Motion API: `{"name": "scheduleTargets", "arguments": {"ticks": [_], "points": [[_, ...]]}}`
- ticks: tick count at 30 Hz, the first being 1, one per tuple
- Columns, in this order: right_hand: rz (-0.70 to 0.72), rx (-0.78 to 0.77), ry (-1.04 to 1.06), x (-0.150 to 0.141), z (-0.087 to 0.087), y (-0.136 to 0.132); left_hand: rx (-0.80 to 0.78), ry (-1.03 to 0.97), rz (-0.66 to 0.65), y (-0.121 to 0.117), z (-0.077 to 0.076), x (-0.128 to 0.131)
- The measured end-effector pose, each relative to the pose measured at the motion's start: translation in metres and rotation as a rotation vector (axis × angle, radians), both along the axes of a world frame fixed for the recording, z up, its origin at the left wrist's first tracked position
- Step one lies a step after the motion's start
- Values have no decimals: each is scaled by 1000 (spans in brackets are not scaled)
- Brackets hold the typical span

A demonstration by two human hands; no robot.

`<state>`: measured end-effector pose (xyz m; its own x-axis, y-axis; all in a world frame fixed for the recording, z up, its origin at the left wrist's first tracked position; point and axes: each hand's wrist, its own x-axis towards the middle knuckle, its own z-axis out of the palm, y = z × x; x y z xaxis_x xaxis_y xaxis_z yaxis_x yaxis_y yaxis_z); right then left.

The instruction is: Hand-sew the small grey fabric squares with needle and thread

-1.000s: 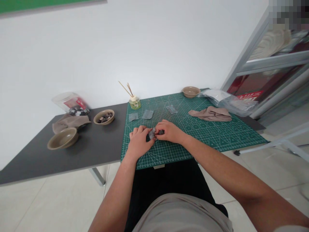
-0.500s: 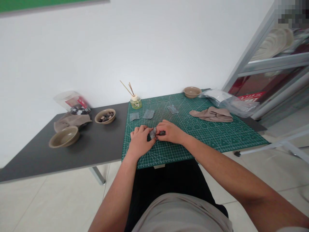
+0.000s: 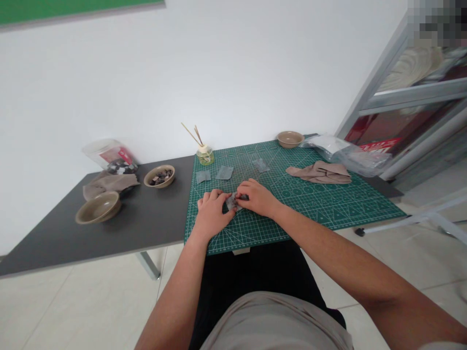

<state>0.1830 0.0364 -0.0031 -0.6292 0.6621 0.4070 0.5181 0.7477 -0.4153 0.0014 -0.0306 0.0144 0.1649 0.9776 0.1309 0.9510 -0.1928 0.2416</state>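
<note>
My left hand (image 3: 212, 214) rests on the green cutting mat (image 3: 310, 204), its thumb and index finger gripping the edges of a small grey see-through packet (image 3: 231, 202). The packet lies flat between both hands, its far parts partly covered by fingers. My right hand (image 3: 256, 198) is closed in a pinch over the packet's right side. Something small and dark shows at its fingertips, too small to name. Similar grey packets (image 3: 224, 172) lie beyond my hands, one (image 3: 203, 176) nearer the mat's left edge and another (image 3: 260, 165) further right.
Left of the mat, a bowl of dark and pale bits (image 3: 159, 176), another bowl (image 3: 98, 207), a brown cloth (image 3: 109, 184) and a clear container (image 3: 111, 155) stand on the dark table (image 3: 153, 218). A reed diffuser (image 3: 205, 154), bowl (image 3: 290, 139), folded cloth (image 3: 321, 172) and plastic bag (image 3: 345, 153) lie around the mat.
My right fingertips have shifted slightly over the grey packet, and less of the dark patch beneath them shows. My left hand keeps its hold in the same place.
</note>
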Motion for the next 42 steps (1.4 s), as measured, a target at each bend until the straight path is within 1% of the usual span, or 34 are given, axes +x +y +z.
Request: {"name": "scheduleTargets", "arguments": {"ticks": [2, 5, 11, 14, 16, 22, 25, 29, 36, 38, 42], "points": [[-19, 1, 3, 0, -1, -1, -3, 1, -3, 0, 0, 0], [-11, 6, 5, 1, -1, -1, -1, 9, -6, 0, 1, 0], [168, -7, 0, 1, 1, -1, 13, 14, -7, -1, 0, 0], [202, -11, -6, 1, 2, 0, 6, 16, 1, -1, 0, 1], [180, 0, -19, 0, 1, 1, 6, 15, 3, -1, 0, 1], [24, 32, -59, -1, -1, 0, 17, 9, -8, -1, 0, 1], [-23, 37, -66, -1, 0, -2, 13, 14, -4, -1, 0, 0], [22, 36, -71, 0, 2, -4, 6, 18, -4, 0, 0, 0], [185, 21, -35, 0, 2, -2, 17, 17, -9, -1, 1, 1], [176, 25, -35, 0, 1, -1, 21, 17, -13, -1, 1, 1], [81, 28, -49, -1, -2, 0, 4, 18, -2, -1, 0, 1]]}}
